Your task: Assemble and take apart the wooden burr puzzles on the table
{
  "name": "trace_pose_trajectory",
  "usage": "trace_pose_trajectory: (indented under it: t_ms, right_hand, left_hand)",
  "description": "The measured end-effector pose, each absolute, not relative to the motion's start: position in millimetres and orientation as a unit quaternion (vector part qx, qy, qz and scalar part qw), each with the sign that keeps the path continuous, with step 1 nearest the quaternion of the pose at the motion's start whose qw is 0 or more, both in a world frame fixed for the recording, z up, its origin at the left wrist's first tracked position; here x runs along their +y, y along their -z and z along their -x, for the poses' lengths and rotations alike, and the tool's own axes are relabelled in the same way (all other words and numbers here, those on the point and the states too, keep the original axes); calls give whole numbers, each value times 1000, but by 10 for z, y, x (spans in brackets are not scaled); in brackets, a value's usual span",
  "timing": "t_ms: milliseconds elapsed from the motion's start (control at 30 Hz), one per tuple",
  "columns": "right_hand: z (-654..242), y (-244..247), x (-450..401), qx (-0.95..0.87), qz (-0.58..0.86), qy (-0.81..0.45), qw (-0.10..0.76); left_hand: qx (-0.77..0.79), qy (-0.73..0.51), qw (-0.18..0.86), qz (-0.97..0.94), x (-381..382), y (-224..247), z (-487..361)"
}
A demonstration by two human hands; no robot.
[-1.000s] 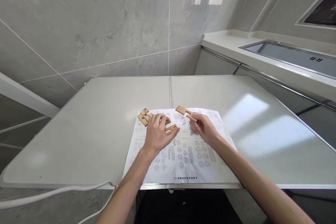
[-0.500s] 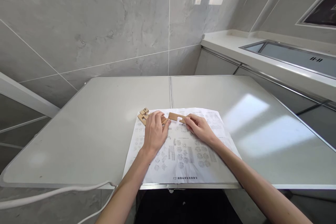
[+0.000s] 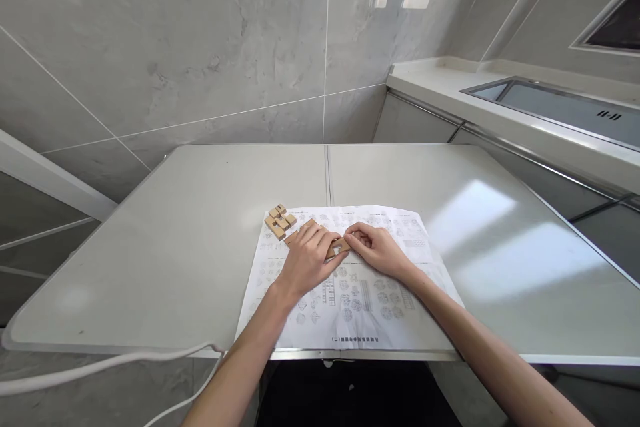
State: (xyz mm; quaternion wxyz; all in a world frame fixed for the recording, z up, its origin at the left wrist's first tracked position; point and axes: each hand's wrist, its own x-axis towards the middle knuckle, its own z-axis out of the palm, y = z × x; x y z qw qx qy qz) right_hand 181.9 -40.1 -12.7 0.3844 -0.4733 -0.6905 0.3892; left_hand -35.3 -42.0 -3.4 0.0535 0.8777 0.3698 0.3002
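A notched wooden piece point(image 3: 340, 246) lies between my hands, low over the printed sheet point(image 3: 320, 320). My right hand point(image 3: 376, 248) pinches its right end. My left hand point(image 3: 310, 255) is closed around the left part of that piece, and its fingers also cover other wooden pieces point(image 3: 291, 238), whose edges stick out to the left and above. Farther left, several light wooden blocks point(image 3: 276, 223) sit together at the sheet's upper left corner, touched by neither hand.
The sheet lies at the front middle of a pale table point(image 3: 150, 247). A white cable point(image 3: 110, 364) runs past the front left edge. At the right stand a white counter point(image 3: 420, 80) and a sink point(image 3: 560, 107); a tiled wall point(image 3: 200, 47) is behind.
My left hand has moved right, away from the light blocks, onto the notched piece. That piece has come down and left with my right hand, and more wooden edges show beside my left hand.
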Motion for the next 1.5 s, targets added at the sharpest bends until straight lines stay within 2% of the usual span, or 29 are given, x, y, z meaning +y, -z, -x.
trace_pose_trajectory:
  t_ms: [267,400,1300,1500]
  right_hand:
    - [-1795,119,-410,-730,509,-309,336]
    - [-1816,126,-405,-725,524,-291,340]
    - [-1828,117,-397,-732,517,-302,325]
    - [-1824,104,-400,-733,519,-299,322]
  left_hand:
    - [414,-324,-7,-850,-391,68,348]
    - [423,-334,-20,-842,-371,73,367]
    - [484,-334,-22,-808,-339,75,437]
    - [434,-346,-19,-832,-383,38,421]
